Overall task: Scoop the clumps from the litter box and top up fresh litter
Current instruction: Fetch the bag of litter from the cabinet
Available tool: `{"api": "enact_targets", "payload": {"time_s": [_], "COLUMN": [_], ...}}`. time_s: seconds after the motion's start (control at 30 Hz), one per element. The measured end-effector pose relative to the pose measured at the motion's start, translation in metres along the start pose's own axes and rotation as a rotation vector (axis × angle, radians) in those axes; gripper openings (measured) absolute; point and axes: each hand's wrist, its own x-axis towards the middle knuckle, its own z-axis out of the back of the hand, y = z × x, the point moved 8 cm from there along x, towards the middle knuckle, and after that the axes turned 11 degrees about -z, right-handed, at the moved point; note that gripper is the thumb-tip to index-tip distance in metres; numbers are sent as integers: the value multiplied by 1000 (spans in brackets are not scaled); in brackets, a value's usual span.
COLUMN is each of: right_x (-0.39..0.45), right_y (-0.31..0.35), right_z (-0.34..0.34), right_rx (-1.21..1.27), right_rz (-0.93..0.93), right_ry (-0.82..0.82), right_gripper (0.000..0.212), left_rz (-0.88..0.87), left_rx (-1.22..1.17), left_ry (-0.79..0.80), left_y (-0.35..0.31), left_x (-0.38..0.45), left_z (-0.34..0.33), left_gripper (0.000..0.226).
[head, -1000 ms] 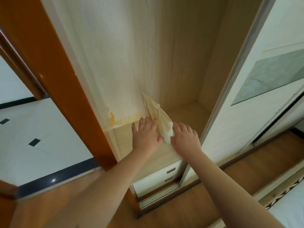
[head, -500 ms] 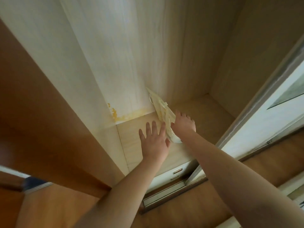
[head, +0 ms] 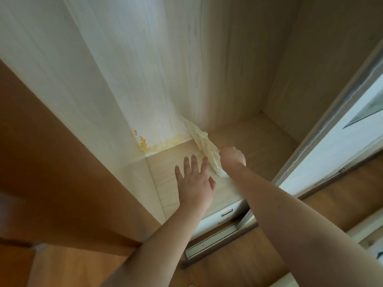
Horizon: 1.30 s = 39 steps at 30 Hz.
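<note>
No text, label, brand, number or sign could be read anywhere in the view.
</note>
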Motion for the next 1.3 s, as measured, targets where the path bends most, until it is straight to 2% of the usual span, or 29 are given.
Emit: {"api": "enact_targets", "payload": {"time_s": [0.2,0.53,0.6,0.7,0.77,0.8,0.9,1.0,1.2,1.3], "right_x": [-30,-148,-180,-223,-250,-263,-299,-329,-376,-398], "right_y": [-37,-102,-119,-146,-162,-170,-194,-219,-259,-267], "right_z": [4,46,54,61,66,69,81,99,133,145], "right_rx": [7,228,275,365,422,446,540,568,598,572], "right_rz": [59,170,185,192,192,188,170,169,129,104], "right_ry": [-64,-149,-162,-156,-145,-138,-99,-114,-225,-258], "right_gripper": [27,26,26,26,24,24,20,17,18,19], "left_rz": [-63,-294,-374,-567,-626,-636,-648,-674,-772,-824], "left_rx": [22,83,94,59,-30,-125,-429,-563,-667,-680], "left_ry": [13,-114,-42,208,292,309,371,449,417,400], "left_y": [-7,-25,-33,-52,-68,-76,-101,-129,-180,-195], "left_x": [-1,-9,-18,-50,-79,-92,-126,-154,-183,-189], "left_z": [2,34,41,51,66,75,97,113,153,173], "left_gripper": [70,111,104,59,31,25,29,11,34,25]}}
